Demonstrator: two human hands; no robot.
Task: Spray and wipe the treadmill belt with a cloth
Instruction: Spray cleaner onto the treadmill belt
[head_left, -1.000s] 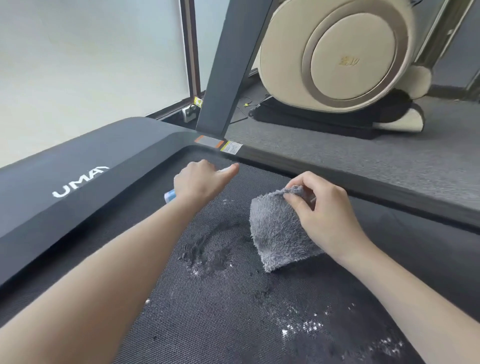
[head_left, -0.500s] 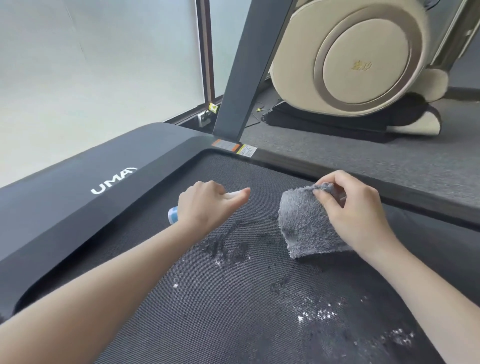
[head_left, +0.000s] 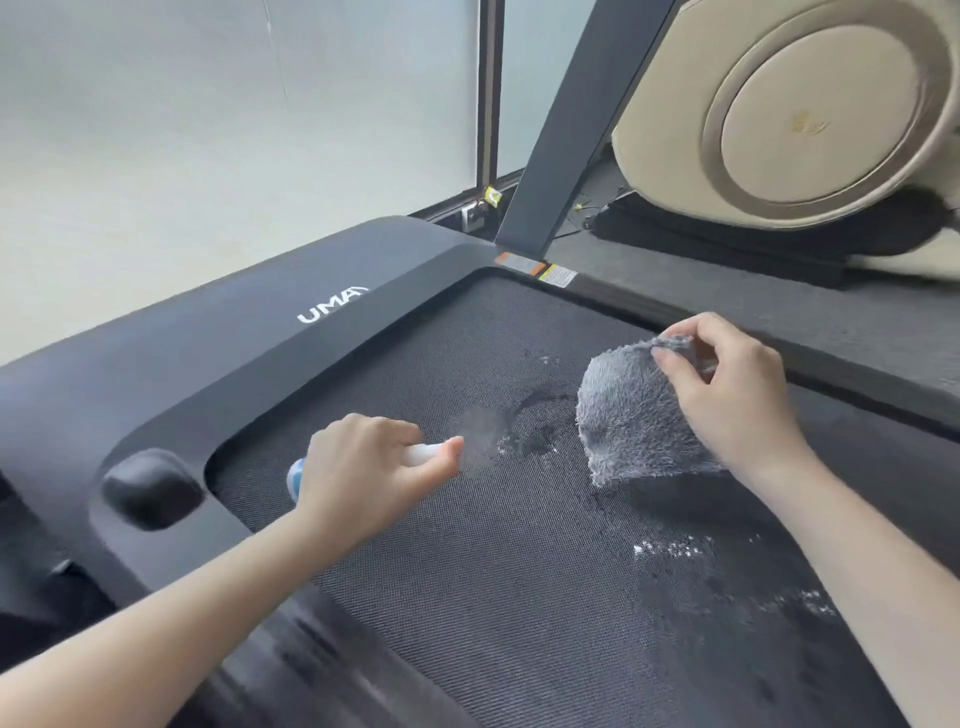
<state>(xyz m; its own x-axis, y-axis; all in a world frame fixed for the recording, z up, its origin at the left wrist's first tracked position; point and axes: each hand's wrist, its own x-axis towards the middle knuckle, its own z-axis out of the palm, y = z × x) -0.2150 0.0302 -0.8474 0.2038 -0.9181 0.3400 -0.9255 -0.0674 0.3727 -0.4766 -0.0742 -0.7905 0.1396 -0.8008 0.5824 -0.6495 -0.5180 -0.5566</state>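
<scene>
The treadmill belt fills the lower and middle part of the frame, a dark, finely woven mesh surface. It carries two wet patches: one dark blotch with white specks at the centre, and a wider one with white droplets at the lower right.

One grey fluffy cloth hangs right of centre, its lower edge at the belt. The right hand pinches the cloth's top corner between thumb and fingers. The left hand, left of centre, is curled round one small spray bottle with a blue and white end, its white nozzle pointing right. A faint puff of mist sits just off the nozzle. The two hands are well apart.

The black cover with white "UMA" lettering runs across the left. One grey post rises at upper centre, with two stickers at its foot. One beige machine stands at the upper right.
</scene>
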